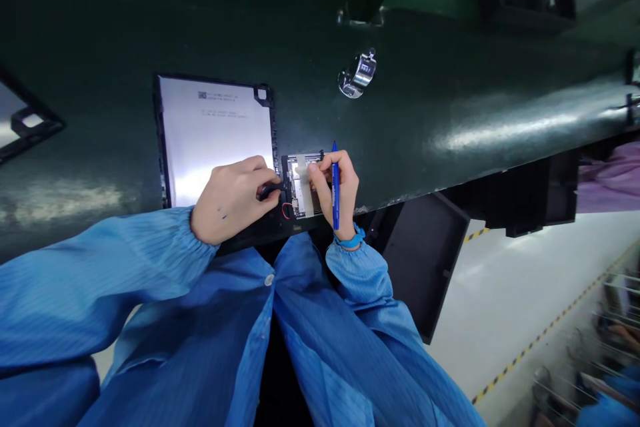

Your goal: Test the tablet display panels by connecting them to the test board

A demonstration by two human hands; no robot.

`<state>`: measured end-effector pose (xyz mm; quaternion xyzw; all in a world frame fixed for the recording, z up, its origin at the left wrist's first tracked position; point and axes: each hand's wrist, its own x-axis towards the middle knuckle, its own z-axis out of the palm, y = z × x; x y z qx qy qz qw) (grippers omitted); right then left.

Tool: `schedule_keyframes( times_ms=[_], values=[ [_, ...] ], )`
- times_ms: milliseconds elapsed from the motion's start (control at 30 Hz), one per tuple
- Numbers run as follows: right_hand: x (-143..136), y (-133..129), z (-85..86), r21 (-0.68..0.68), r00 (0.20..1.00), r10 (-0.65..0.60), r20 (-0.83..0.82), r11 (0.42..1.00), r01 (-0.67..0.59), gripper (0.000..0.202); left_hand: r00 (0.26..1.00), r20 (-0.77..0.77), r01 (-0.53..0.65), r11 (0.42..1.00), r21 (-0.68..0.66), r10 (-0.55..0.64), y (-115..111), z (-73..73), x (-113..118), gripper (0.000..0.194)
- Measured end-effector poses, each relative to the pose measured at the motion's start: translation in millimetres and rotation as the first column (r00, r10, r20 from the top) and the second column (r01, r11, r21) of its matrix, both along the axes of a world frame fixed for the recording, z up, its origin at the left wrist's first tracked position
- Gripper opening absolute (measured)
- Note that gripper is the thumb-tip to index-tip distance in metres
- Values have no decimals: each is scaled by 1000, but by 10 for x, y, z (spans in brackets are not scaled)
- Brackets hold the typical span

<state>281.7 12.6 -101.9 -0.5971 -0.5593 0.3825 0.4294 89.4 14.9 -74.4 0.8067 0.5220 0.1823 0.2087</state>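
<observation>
A small device with an exposed circuit board (294,188) lies at the table's near edge, with a pale strip of tape (303,185) across it and a thin red wire (285,209) at its left side. My left hand (235,197) is closed, thumb and fingers pinching a small black part (269,191) at the device's left edge. Over the board's right side, my right hand (343,190) is closed with a blue marker pen (336,197) held upright between its fingers. Its thumb and index fingertips meet near the tape; whether they also grip something is hidden.
Left of the device lies a silver panel in a black frame (217,133); part of a similar panel (15,117) shows at the far left. A metal tally counter (361,73) sits beyond my right hand. A dark tray (420,260) is below the table edge at right.
</observation>
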Motion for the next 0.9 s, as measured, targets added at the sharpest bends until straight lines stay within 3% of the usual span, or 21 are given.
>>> schedule_keyframes(
  times_ms=[400,667,833,900],
  values=[
    [5,5,1,41,999,31,38,999,-32,23,997,23,-80,997,11,80,-90,-45,46,18],
    [107,63,56,4,946,313,79,949,-315,21,999,-23,-29,996,79,31,-99,-95,54,18],
    [23,56,64,1,931,288,223,955,-296,20,999,-24,-32,997,71,34,-91,-109,99,20],
    [-15,64,24,29,964,206,170,976,-214,23,1000,-29,-8,1000,30,9,-69,-46,89,21]
  ],
)
